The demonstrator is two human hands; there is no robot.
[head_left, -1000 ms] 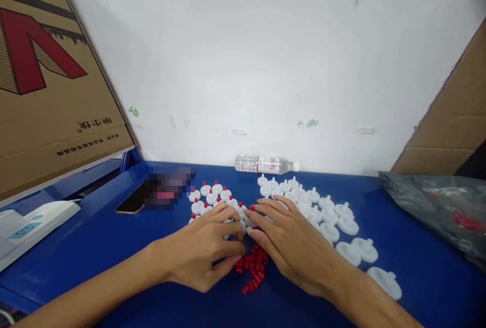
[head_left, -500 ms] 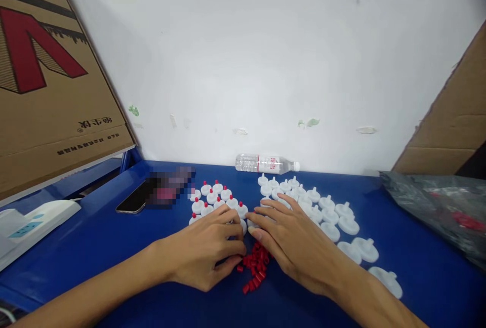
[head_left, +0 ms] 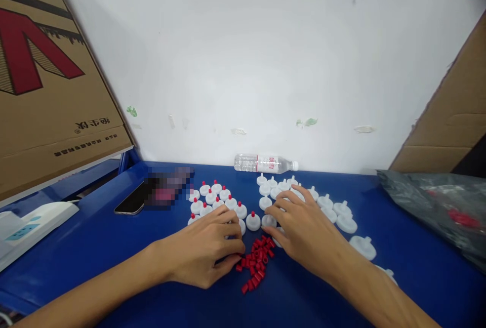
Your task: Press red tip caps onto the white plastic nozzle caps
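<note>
While the red caps (head_left: 259, 263) sit in a loose little pile on the blue table (head_left: 296, 297), both hands hang out right beside it. Treat that pile as the clock's centre, ok? Left hand (head_left: 210, 247) is at 9 o'clock, palm down, fingers curled, thumb and index close together by the pile's edge. Can't tell if anything's pinched in there, tbh.

Right hand (head_left: 299, 221) is at 2, fingers loosely spread, thumb and index just beside a white piece (head_left: 269, 220). Can't tell if it's gripped.

At 12 a lone capped piece (head_left: 253, 223) stands upright, and a bunch of red-topped pieces (head_left: 231, 203) is around 11. More white pieces with white stems (head_left: 347, 224) spread between 1 and 2. Further out: bottle (head_left: 266, 163) lying sideways at 12, phone (head_left: 131, 202) at 10.
</note>
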